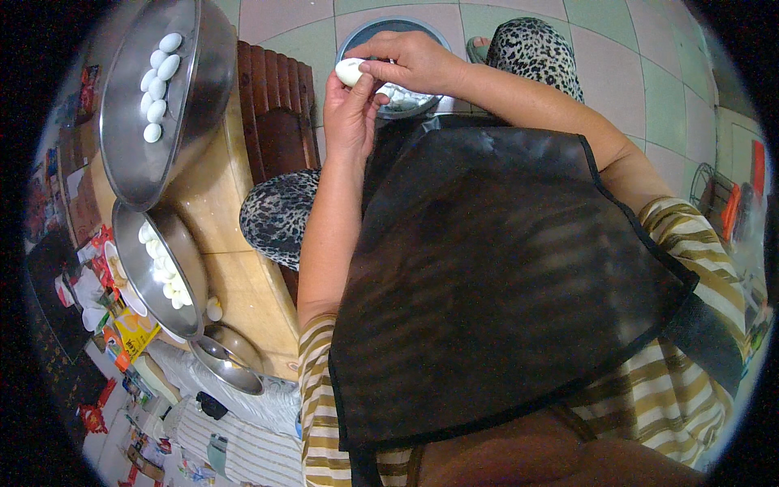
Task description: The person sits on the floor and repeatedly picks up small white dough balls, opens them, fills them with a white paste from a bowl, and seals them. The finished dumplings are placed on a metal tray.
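Note:
My left hand (353,115) holds a white egg (348,70) between its fingers and thumb. My right hand (411,61) touches the same egg from the right, thumb and fingertips on its surface, near a small greyish patch. Beneath both hands a round grey basin (447,42) stands on the floor, with broken pale eggshells (405,100) in it. At the upper left, a large steel bowl (210,91) holds several pale bluish eggs (157,88). Below it in the picture, a second steel bowl (188,249) contains several smooth white eggs (163,262).
Both bowls are on a wooden table (243,292) at my left. A broken egg with some yolk showing (214,308) lies near a small steel bowl (237,359). Packages (137,329) stand beyond. A brown slatted wooden piece (274,91) is beside the table. A dark apron covers my lap.

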The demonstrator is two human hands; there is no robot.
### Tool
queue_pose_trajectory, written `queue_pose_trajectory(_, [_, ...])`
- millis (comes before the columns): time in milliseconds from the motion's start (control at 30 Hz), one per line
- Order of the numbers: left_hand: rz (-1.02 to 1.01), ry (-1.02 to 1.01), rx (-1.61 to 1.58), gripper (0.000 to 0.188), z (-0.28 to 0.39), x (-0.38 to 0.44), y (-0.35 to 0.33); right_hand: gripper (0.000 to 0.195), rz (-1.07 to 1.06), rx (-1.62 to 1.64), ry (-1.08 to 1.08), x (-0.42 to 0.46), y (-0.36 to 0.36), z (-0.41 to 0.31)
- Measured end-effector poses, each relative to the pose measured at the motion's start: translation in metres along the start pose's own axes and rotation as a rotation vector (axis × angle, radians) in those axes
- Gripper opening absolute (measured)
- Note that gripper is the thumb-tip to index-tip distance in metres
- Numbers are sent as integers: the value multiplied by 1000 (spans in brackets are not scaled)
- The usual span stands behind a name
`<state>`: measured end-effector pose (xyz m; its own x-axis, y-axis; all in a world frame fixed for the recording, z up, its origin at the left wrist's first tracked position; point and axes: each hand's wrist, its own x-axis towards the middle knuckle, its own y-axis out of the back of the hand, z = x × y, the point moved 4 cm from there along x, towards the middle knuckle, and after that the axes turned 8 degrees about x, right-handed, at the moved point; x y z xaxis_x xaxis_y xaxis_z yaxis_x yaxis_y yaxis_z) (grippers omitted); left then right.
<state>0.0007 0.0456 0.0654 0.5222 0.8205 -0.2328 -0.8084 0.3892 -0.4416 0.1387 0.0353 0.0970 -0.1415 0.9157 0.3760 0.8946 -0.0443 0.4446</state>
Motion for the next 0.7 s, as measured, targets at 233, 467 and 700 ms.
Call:
queue_pose_trajectory(233, [8, -27, 22, 34, 2, 0, -1, 27, 16, 0, 42, 0, 1, -2])
queue_pose_trajectory(467, [26, -24, 15, 36, 1, 0, 1, 28, 64, 124, -60, 1, 2, -1])
queue_pose_trajectory(700, [-29, -33, -45, 36, 5, 0, -3, 28, 133, 370, -290, 2, 2, 6])
